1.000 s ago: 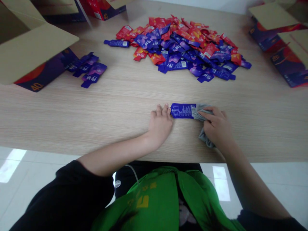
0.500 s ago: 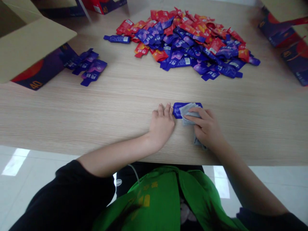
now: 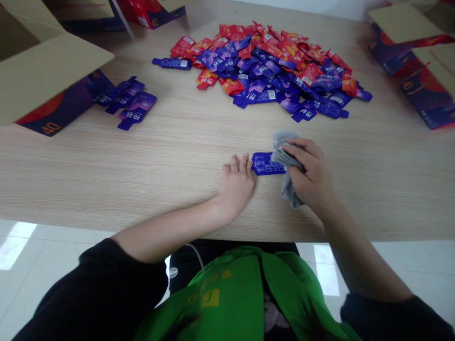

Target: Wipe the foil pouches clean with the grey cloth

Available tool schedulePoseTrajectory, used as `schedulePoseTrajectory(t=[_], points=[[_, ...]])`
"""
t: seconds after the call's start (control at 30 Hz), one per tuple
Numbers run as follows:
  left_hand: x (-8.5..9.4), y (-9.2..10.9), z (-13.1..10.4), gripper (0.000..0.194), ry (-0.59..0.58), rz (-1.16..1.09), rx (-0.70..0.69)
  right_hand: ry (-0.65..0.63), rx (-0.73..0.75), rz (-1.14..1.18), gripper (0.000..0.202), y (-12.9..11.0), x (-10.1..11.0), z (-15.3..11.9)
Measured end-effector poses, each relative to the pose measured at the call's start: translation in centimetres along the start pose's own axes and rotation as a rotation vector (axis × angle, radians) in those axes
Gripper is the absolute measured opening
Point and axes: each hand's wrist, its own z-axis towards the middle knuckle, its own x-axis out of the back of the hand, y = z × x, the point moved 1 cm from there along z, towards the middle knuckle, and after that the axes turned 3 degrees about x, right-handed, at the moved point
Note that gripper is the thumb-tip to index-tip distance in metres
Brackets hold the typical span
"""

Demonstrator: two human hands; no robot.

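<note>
A flat, glossy blue-purple sachet with white print point(image 3: 262, 164) lies on the pale wood-grain table point(image 3: 142, 175), its long side running from 9 to 3 o'clock. At its 9 o'clock end the left hand point(image 3: 236, 189) rests with its fingertips touching the edge; whether they pinch it or merely press down, I cannot tell. The right hand point(image 3: 313, 175), at 3 o'clock, has its thumb and fingers closed on a crumpled, soft grey cloth point(image 3: 284, 138), which covers the sachet's 3 o'clock end.

The likeliest trouble is slipping: the left fingertips seem to have only a narrow bit of edge, so a hard drag of the cloth towards 3 o'clock could pull the sachet free or spin it. A push towards 9 o'clock could buckle it, since it looks thin and flexible. The loose fold of cloth hanging towards 6 o'clock might snag the lower edge and flip it. Because the cloth hides that end, a crease there could go unnoticed.

A wide swing towards 12 o'clock might disturb the loose heap of red and blue-purple sachets point(image 3: 266, 68), which looks unstable, though it lies well apart from both hands.
</note>
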Motion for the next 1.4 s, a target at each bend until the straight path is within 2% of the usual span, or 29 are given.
schedulePoseTrajectory(t=[0.1, 0.2, 0.27, 0.4, 0.57, 0.67, 0.77, 0.83, 0.9, 0.97, 1.07, 1.17, 1.27, 1.33, 1.4], points=[[0.2, 0.0, 0.1, 0.054, -0.016, 0.003, 0.002, -0.089, 0.084, -0.094, 0.052, -2.2, -2.9, 1.3], [0.2, 0.0, 0.1, 0.052, -0.024, 0.01, 0.0, -0.207, 0.113, -0.189, 0.052, -2.4, -4.9, 0.9], [0.1, 0.0, 0.1, 0.052, -0.006, 0.011, 0.001, -0.196, 0.068, -0.244, 0.052, -1.4, -5.0, 0.1], [0.0, -0.1, 0.0, 0.053, 0.014, -0.002, 0.004, -0.095, -0.019, -0.233, 0.054, 2.1, -3.2, -1.7], [1.8, -0.7, 1.0, 0.044, 0.087, -0.052, -0.029, 0.03, -0.119, -0.057, 0.056, 5.7, -1.5, -2.9], [2.3, -0.9, 1.9, 0.038, 0.167, -0.087, -0.102, 0.02, -0.128, 0.025, 0.053, 5.7, -1.9, -2.7], [1.0, -1.0, 2.4, 0.044, 0.198, -0.097, -0.24, -0.035, -0.059, 0.094, 0.053, 4.3, -3.4, -1.1], [-0.2, -1.7, 2.6, 0.051, 0.223, -0.09, -0.211, -0.067, -0.011, 0.139, 0.055, 3.3, -4.7, 0.7], [-1.1, -3.2, 2.9, 0.053, 0.209, -0.061, -0.11, -0.084, 0.021, 0.191, 0.056, 2.3, -6.2, 2.9], [-1.4, -5.8, 3.5, 0.055, 0.197, -0.039, 0.041, -0.106, 0.048, 0.264, 0.058, 1.5, -7.6, 5.2], [-1.6, -11.8, 4.4, 0.061, 0.209, -0.044, 0.314, -0.138, 0.081, 0.361, 0.058, -0.1, -9.6, 8.2], [-1.9, -18.3, 4.8, 0.075, 0.23, -0.104, 0.463, -0.168, 0.126, 0.416, 0.057, -2.1, -11.4, 10.0], [-2.4, -23.0, 4.9, 0.067, 0.27, -0.155, 0.515, -0.173, 0.167, 0.45, 0.057, -3.6, -12.6, 10.7], [-2.4, -24.4, 5.1, 0.062, 0.303, -0.151, 0.508, -0.155, 0.175, 0.461, 0.058, -4.1, -12.9, 10.8], [-2.3, -25.0, 5.4, 0.057, 0.312, -0.141, 0.506, -0.135, 0.176, 0.47, 0.058, -4.1, -13.0, 10.7]])
